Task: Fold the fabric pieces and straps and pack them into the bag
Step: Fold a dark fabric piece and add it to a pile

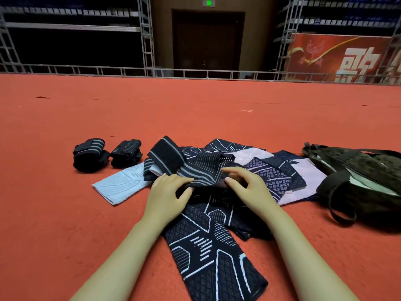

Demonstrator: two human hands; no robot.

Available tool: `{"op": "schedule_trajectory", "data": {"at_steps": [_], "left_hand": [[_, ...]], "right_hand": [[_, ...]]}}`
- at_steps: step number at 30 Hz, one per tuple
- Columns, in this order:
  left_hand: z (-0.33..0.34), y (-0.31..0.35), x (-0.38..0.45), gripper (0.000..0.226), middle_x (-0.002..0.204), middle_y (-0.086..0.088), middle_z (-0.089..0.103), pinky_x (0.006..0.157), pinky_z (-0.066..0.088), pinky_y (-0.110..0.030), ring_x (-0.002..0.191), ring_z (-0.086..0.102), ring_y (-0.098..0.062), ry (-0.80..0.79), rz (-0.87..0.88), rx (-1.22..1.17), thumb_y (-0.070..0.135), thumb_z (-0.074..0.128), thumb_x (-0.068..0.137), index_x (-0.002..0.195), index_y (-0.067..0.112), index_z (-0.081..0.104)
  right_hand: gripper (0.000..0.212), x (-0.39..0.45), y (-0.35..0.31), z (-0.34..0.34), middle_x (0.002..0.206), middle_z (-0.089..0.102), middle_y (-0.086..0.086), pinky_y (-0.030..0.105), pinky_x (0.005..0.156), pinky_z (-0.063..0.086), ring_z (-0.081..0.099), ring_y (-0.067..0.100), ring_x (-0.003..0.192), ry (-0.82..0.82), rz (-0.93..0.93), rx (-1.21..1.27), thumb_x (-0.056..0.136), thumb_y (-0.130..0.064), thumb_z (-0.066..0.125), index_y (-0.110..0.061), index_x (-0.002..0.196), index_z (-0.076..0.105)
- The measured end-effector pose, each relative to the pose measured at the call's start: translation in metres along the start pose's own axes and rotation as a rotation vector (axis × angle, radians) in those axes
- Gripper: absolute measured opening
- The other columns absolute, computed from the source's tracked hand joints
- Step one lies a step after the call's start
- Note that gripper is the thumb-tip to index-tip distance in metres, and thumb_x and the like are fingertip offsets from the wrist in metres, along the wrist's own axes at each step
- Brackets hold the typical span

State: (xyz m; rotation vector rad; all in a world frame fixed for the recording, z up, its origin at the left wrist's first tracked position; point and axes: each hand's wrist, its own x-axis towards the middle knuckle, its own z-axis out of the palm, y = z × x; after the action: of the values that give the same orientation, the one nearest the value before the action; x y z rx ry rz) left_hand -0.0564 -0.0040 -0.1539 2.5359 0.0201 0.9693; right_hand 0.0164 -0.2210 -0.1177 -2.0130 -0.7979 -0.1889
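Bare forearms, no sleeves, unadorned hands [171,192]

Light is soft and even over the red carpet [195,118], seemingly from overhead, with only faint shadows beside the forearms and under the bag [360,181]. The background is dim; the shelving [71,29] sinks into near black, and the green exit sign [208,3] glows. Wide-angle distortion bows the railing [195,73] and tilts the scaffolding. Fine detail is slightly soft throughout.
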Motion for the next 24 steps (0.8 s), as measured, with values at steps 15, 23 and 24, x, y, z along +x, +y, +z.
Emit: {"op": "schedule_trajectory", "data": {"at_steps": [15,23,24], "left_hand": [[0.001,-0.004,0.006,0.027,0.068,0.008,0.065,0.071,0.045,-0.036,0.070,0.058,-0.010,0.048,-0.242,-0.128,0.035,0.050,0.091,0.073,0.022,0.066],[-0.008,-0.003,0.002,0.028,0.088,0.016,0.071,0.091,0.042,-0.039,0.084,0.062,-0.006,0.045,-0.196,-0.157,0.042,0.048,0.087,0.096,0.031,0.072],[-0.009,-0.001,0.001,0.031,0.093,0.018,0.070,0.095,0.040,-0.038,0.088,0.061,-0.005,0.039,-0.166,-0.132,0.045,0.047,0.086,0.101,0.033,0.071]], "right_hand": [[0.021,-0.002,-0.001,-0.015,0.093,0.068,-0.019,0.018,0.087,0.046,0.060,-0.006,0.092,-0.003,-0.068,-0.077,0.077,-0.031,0.076,-0.034,0.097,0.069],[0.012,0.000,-0.005,-0.006,0.082,0.067,-0.014,0.025,0.081,0.046,0.061,0.004,0.084,0.164,-0.089,-0.013,0.081,-0.019,0.073,-0.028,0.077,0.066],[0.011,0.001,-0.007,-0.007,0.082,0.067,-0.013,0.024,0.081,0.045,0.061,0.005,0.084,0.216,-0.091,0.026,0.081,-0.017,0.072,-0.025,0.077,0.067]]}}
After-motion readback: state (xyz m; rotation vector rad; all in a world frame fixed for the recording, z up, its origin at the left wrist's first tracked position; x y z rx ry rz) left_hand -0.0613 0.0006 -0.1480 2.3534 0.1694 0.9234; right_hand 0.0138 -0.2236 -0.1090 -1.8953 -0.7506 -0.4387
